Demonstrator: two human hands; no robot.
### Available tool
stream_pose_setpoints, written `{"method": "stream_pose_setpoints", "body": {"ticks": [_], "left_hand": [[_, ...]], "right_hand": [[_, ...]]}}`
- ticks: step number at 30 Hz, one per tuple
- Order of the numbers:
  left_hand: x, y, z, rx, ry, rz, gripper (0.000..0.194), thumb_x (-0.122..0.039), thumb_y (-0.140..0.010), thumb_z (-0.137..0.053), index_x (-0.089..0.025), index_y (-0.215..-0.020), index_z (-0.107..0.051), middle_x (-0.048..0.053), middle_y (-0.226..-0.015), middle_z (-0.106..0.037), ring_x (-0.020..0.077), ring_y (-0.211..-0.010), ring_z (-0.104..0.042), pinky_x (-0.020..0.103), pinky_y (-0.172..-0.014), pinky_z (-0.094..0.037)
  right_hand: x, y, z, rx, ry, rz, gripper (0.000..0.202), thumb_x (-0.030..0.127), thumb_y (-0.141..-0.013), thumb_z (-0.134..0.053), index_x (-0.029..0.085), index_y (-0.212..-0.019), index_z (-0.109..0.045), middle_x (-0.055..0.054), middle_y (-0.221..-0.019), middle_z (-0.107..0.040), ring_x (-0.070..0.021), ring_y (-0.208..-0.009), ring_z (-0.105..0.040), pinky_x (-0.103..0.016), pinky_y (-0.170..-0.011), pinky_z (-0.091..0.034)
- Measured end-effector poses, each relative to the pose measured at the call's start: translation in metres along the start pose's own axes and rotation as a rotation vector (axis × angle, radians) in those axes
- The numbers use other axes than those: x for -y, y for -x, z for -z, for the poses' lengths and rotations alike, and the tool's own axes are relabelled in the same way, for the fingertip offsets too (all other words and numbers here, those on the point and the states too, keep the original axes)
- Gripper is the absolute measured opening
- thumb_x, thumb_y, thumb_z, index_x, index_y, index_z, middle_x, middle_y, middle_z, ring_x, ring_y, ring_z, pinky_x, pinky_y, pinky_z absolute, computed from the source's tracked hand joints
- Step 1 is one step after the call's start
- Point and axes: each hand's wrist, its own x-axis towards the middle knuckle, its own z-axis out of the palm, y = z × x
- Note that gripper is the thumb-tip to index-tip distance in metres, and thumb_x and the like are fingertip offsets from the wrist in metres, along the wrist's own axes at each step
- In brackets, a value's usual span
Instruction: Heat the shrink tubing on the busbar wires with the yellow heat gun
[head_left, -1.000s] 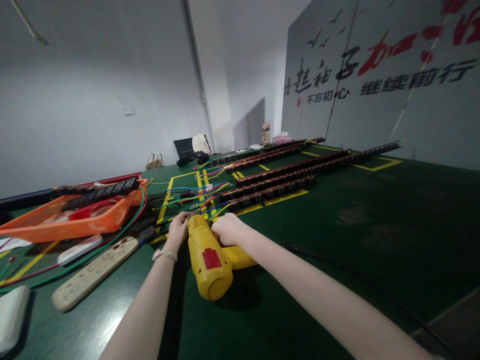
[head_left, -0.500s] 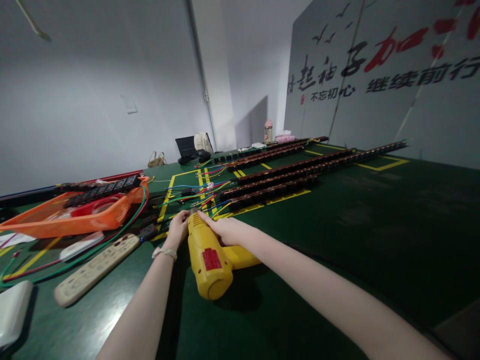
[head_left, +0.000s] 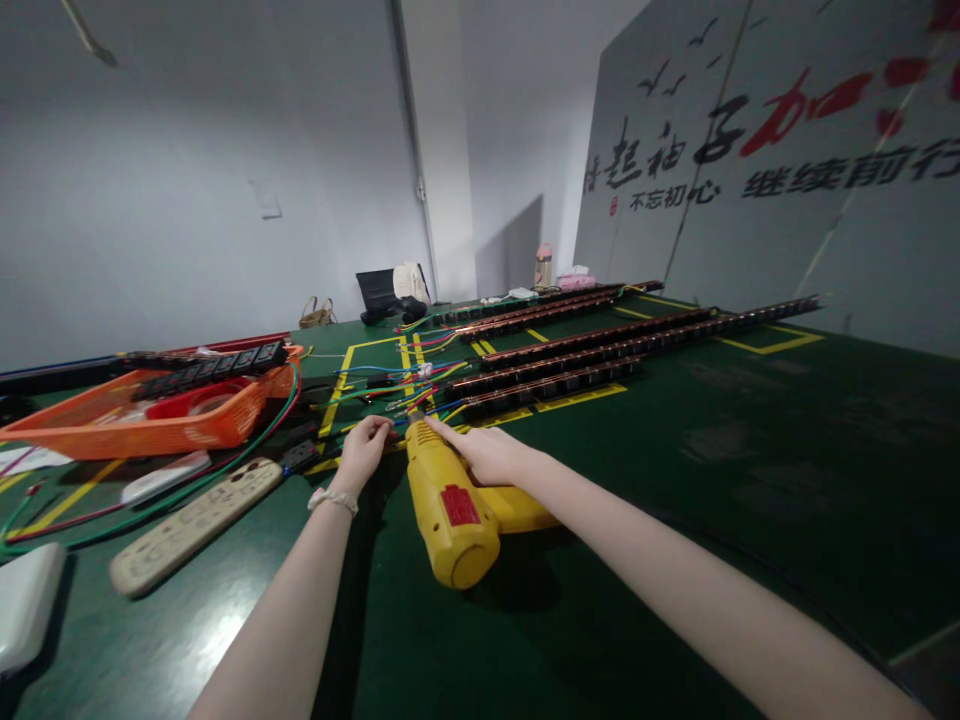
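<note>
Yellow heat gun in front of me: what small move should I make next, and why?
I'd probably slide the right hand back toward the handle of the heat gun: its outstretched finger reaches close to the nozzle, which might be hot, and the left hand is near the nozzle's other side.

Bare green tabletop (head_left: 675, 560) extends right of the yellow heat gun (head_left: 454, 515); low passage there. Left: beige power strip (head_left: 195, 525) and orange basket (head_left: 225, 425) obstruct. Ahead: wires (head_left: 442, 405), long copper-edged strips (head_left: 570, 360) block.
</note>
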Motion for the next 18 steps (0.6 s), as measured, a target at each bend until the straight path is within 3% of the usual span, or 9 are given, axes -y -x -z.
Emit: {"method": "stream_pose_setpoints", "body": {"ticks": [6,18], "left_hand": [[-0.008,0.003,-0.002,-0.006,0.070,0.025,0.025,-0.039,-0.068,-0.058,-0.017,-0.079,-0.060,0.004,-0.066,-0.066,0.0202,-0.066,-0.064,0.035,-0.066,-0.052],[-0.003,0.000,0.002,-0.035,-0.132,-0.116,0.023,-0.035,-0.074,-0.052,-0.017,-0.082,-0.065,0.007,-0.078,-0.069,0.0209,-0.078,-0.064,0.033,-0.075,-0.047]], "right_hand": [[-0.014,0.019,0.007,0.004,0.016,-0.081,0.090,0.018,-0.076,-0.051,0.021,-0.147,0.004,-0.011,-0.090,-0.068,-0.0247,-0.073,-0.063,-0.028,-0.059,-0.037],[-0.027,0.040,0.013,0.005,0.069,-0.174,0.087,0.018,-0.078,-0.049,0.024,-0.147,0.005,-0.010,-0.089,-0.067,-0.0254,-0.076,-0.063,-0.029,-0.059,-0.035]]}}
